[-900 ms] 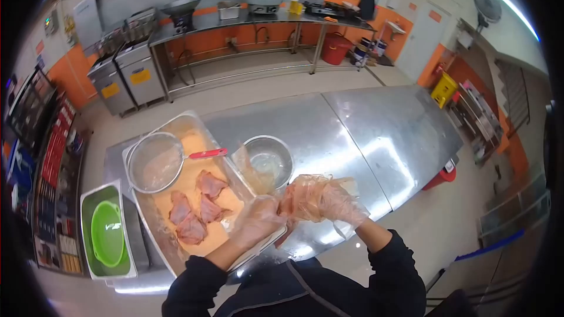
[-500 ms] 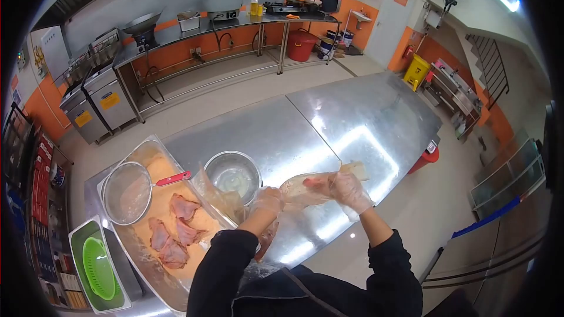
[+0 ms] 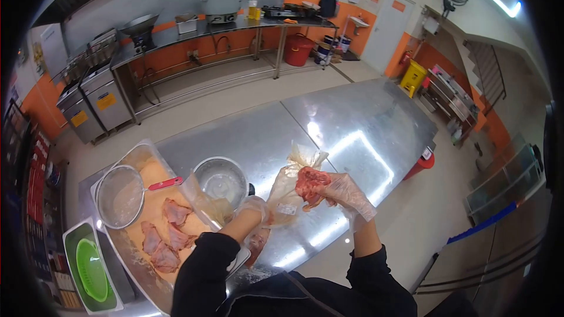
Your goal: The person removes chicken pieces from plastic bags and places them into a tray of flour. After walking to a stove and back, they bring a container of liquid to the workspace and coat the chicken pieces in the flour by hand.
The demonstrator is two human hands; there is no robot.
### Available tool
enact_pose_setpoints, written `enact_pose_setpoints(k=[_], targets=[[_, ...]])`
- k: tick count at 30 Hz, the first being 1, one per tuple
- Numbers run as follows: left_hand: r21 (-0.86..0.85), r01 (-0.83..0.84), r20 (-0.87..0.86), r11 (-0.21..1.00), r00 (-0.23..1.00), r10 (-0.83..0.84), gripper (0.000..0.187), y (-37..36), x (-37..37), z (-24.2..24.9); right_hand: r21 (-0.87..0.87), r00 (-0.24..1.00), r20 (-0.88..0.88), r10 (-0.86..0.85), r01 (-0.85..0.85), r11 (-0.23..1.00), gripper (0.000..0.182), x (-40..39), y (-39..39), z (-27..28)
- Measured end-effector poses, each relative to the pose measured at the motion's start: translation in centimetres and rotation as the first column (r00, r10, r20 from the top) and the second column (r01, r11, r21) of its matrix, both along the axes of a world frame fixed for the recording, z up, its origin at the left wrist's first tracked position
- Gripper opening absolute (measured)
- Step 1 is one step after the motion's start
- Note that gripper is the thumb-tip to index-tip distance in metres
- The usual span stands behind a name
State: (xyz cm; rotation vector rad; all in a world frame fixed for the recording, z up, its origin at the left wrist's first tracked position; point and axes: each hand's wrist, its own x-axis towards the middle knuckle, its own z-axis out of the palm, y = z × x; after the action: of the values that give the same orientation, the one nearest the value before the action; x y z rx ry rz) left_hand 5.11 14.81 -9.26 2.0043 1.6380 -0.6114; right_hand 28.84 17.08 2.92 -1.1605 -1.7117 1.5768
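My right hand [image 3: 351, 194], in a clear plastic glove, is closed around a raw chicken piece [image 3: 311, 185] above the metal table. Just left of it is a clear plastic bag [image 3: 285, 186] with a white label. My gloved left hand [image 3: 255, 206] grips the near left side of this bag; its fingers are partly hidden. Under my left forearm lies more raw meat in plastic [image 3: 257, 246]. Several raw chicken pieces [image 3: 164, 250] rest on orange-tinted flour in a big metal tray [image 3: 134, 260] to the left.
A metal bowl [image 3: 235, 167] stands behind my left hand. Across the tray lies a sieve [image 3: 120, 196] with a red handle. A green basket [image 3: 91, 270] sits in a metal pan [image 3: 69, 246] at far left. The steel table [image 3: 376, 111] extends to the right.
My right hand has drawn the chicken piece out of the bag and lifted it into plain view. The bag now points away from me, and my left hand has shifted slightly left.
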Motion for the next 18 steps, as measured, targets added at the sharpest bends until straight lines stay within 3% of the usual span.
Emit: enact_pose_setpoints(k=[1, 2, 4, 5, 7, 8, 10, 11, 13, 14, 15, 16, 18], targets=[[0.166, -0.077, 0.162, 0.983, 0.986, 0.050, 0.022, -0.1, -0.8, -2.8, 0.002, 0.997, -0.052, 0.056, -0.056, 0.998, 0.034, -1.2, -0.1, -0.2], [0.196, -0.121, 0.253, 0.973, 0.965, 0.069, 0.021, -0.7, -3.0, -5.2, -0.026, 0.993, -0.080, 0.089, -0.091, 0.995, 0.034, -2.6, -0.4, 0.1], [0.256, -0.220, 0.422, 0.941, 0.902, 0.096, 0.021, -5.3, -6.4, 1.0, -0.079, 0.977, -0.141, 0.160, -0.172, 0.982, 0.034, -5.7, -1.6, 1.8], [0.124, -0.442, 0.570, 0.888, 0.765, 0.301, 0.026, -7.6, -7.3, 4.7, -0.057, 0.961, -0.179, 0.211, -0.225, 0.973, 0.034, -7.3, -2.3, 2.3], [-0.188, -0.739, 0.790, 0.647, 0.278, 0.546, 0.036, -12.0, -9.6, 9.5, -0.015, 0.913, -0.260, 0.313, -0.328, 0.945, 0.034, -10.7, -3.8, 2.7], [-0.370, -0.781, 0.825, 0.504, -0.027, 0.564, 0.041, -14.0, -10.7, 10.0, 0.022, 0.881, -0.145, 0.451, -0.453, 0.891, 0.034, -12.4, -3.9, 2.5], [-0.351, -0.785, 0.923, 0.511, -0.199, 0.329, 0.048, -18.0, -12.2, 10.3, 0.066, 0.731, 0.103, 0.674, -0.682, 0.729, 0.035, -15.9, -3.7, 1.6], [-0.349, -0.795, 0.932, 0.496, -0.239, 0.274, 0.048, -19.6, -12.4, 10.6, -0.003, 0.642, 0.041, 0.766, -0.766, 0.643, 0.033, -18.2, -4.3, 0.6], [-0.364, -0.816, 0.928, 0.449, -0.280, 0.244, 0.048, -22.3, -12.1, 11.4, 0.028, 0.561, 0.165, 0.811, -0.825, 0.565, 0.033, -22.8, -6.8, 0.6], [-0.306, -0.857, 0.935, 0.415, -0.190, 0.298, 0.044, -23.2, -13.4, 9.1, 0.039, 0.520, 0.228, 0.823, -0.850, 0.526, 0.033, -24.3, -7.8, 0.5], [-0.245, -0.890, 0.928, 0.385, -0.100, 0.358, 0.041, -24.1, -14.7, 6.8, 0.090, 0.568, 0.115, 0.815, -0.823, 0.560, 0.037, -26.0, -8.2, -2.9], [-0.183, -0.915, 0.907, 0.360, -0.016, 0.420, 0.037, -24.8, -15.5, 6.5, 0.282, 0.671, 0.101, 0.734, -0.727, 0.626, 0.039, -26.7, -9.9, -2.9], [-0.086, -0.980, 0.951, 0.177, -0.028, 0.309, 0.034, -26.3, -16.0, 3.7, 0.612, 0.840, -0.020, 0.542, -0.419, 0.671, 0.043, -27.9, -13.0, -2.2]])
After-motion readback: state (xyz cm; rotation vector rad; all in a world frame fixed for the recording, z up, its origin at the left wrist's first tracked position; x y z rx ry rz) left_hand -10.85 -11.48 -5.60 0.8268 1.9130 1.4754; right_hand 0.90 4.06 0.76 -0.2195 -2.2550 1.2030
